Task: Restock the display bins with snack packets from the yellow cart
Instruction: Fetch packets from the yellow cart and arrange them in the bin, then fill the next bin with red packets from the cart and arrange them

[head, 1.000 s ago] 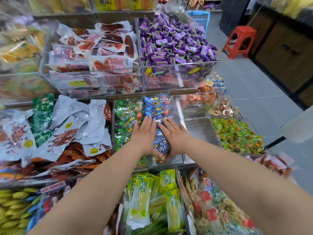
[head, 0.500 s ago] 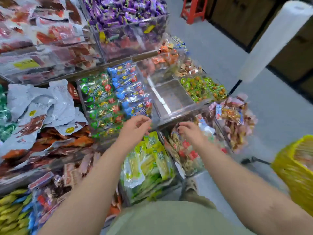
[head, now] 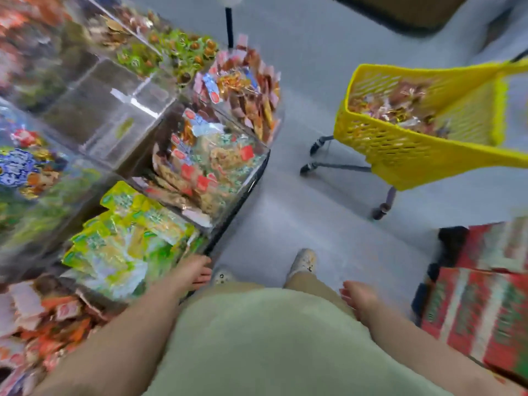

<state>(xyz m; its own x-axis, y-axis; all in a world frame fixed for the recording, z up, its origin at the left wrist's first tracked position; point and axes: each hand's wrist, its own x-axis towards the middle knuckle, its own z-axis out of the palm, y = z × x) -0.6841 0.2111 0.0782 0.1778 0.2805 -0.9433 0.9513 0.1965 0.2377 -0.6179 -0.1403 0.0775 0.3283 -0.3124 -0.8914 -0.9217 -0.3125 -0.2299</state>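
The left grip (head: 194, 271) hangs at the near corner of the bins (head: 257, 167), just beside the bin of green packets (head: 128, 244). Its fingers are loosely curled and hold nothing. The right grip (head: 358, 298) hangs by the person's hip over the floor (head: 314, 218), fingers relaxed and apart, also holding nothing. The picture is blurred, so finer finger detail cannot be told.

The yellow cart (head: 400, 158) stands on the floor, well apart from both grips, across an open strip of floor from the bins' outer edge. A heap of snack packets (head: 391, 107) in brown and silver wrappers lies inside it.

Among the bins, a clear one (head: 114, 110) in the middle shows its bare bottom. Next to it, at the outer edge, a bin holds red-labelled packets (head: 205, 164), and at the far corner another holds orange and pink packets (head: 245, 84).

Red and green boxes (head: 480, 310) are stacked on the floor to the person's right, near the right grip. One pale shoe (head: 303, 261) shows between the grips, above a green shirt (head: 271, 344).
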